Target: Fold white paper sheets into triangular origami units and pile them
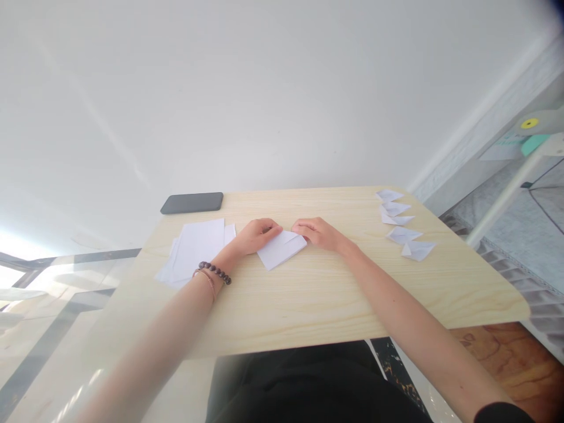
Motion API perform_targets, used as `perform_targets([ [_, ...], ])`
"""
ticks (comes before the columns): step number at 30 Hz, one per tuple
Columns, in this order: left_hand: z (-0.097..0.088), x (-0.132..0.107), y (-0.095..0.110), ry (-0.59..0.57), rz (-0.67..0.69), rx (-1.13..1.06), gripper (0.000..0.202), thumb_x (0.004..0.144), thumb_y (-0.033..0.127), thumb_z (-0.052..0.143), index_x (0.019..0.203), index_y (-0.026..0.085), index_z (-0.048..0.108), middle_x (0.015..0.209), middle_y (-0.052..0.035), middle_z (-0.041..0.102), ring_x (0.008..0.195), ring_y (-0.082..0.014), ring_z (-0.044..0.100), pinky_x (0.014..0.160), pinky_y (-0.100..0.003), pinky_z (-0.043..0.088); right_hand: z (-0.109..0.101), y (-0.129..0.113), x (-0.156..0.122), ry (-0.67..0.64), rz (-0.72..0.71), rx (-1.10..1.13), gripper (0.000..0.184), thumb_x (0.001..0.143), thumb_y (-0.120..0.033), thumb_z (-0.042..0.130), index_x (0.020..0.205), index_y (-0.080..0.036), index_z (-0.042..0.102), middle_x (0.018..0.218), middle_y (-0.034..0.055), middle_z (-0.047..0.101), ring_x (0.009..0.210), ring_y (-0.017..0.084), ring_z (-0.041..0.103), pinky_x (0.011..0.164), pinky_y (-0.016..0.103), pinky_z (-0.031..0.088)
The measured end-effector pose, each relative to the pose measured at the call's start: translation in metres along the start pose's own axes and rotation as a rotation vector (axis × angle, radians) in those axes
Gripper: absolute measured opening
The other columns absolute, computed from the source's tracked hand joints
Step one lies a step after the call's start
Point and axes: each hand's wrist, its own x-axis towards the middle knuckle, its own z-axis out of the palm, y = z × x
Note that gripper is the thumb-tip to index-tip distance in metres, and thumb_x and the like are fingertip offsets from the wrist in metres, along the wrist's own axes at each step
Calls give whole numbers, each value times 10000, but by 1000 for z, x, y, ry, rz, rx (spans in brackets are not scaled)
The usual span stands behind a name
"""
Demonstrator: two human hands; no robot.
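A folded sheet of white paper lies at an angle on the table in front of me. My left hand grips its upper left edge, thumb on top and fingers partly hidden behind. At the paper's upper right corner, my right hand pinches the edge between thumb and fingers. A dark beaded bracelet and a thin bangle circle my left wrist. Beside that wrist is a loose stack of white paper sheets.
Several small folded paper pieces stand in a column along the right side of the wooden table. A dark phone rests at the back left corner. The white wall rises directly behind the table.
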Motion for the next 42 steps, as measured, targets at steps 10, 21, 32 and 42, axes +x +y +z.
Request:
perform_targets([
  [10,-2,0,-5,-4,70,-29,294,784,392,441,804,151,608,861,-35,620,745,-143,546,636,-230,410,4,4,4,-20,20,-87,224,776,-307,382,648,-166,500,593,-33,404,542,79,320,506,219,249],
  [21,-7,0,-6,-45,85,-37,303,800,385,419,804,144,603,836,-32,597,697,-128,521,602,-226,392,-10,7,2,-97,33,-51,230,785,-311,388,732,-164,556,650,-20,473,590,92,385,556,227,291],
  [32,-10,-4,-2,-85,90,-67,300,785,345,402,884,150,607,921,-47,608,783,-155,542,662,-245,416,-14,11,2,-120,76,25,225,772,-318,393,727,-163,549,607,-31,424,543,84,348,512,220,265],
  [42,-2,-2,1,-8,32,-36,334,766,426,434,809,149,616,824,-36,624,682,-137,538,570,-226,400,2,1,1,-10,35,-73,242,768,-341,398,630,-165,488,572,-38,377,539,82,316,503,221,239],
])
